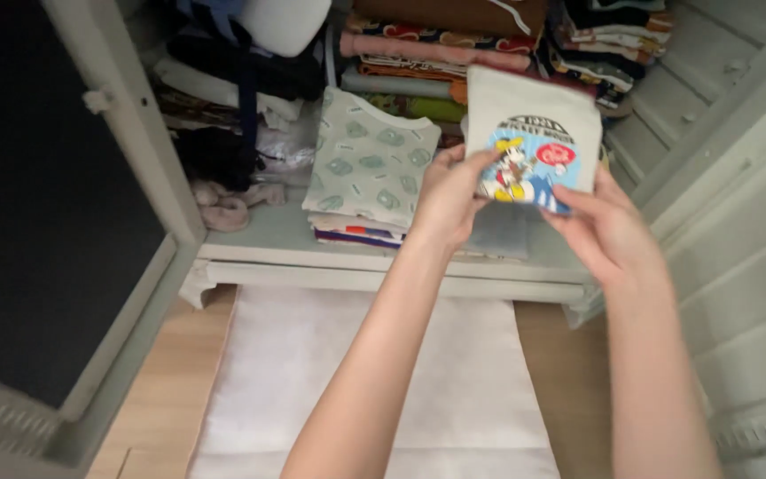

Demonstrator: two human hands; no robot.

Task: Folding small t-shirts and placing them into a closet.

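Note:
I hold a small folded white garment (532, 124) with a colourful cartoon print, lifted in front of an open wardrobe. My left hand (447, 197) grips its lower left edge, thumb on the print. My right hand (603, 226) holds its lower right corner from beneath. Just left of it, on the wardrobe shelf (268, 235), lies a stack of folded clothes topped by a pale shirt with green patches (367, 160).
Piles of folded clothes (441, 49) fill the back of the wardrobe, with dark and pink items (223, 177) at the left. An open door (64, 222) stands at left, another (738, 177) at right. A white mat (374, 381) covers the wooden floor below.

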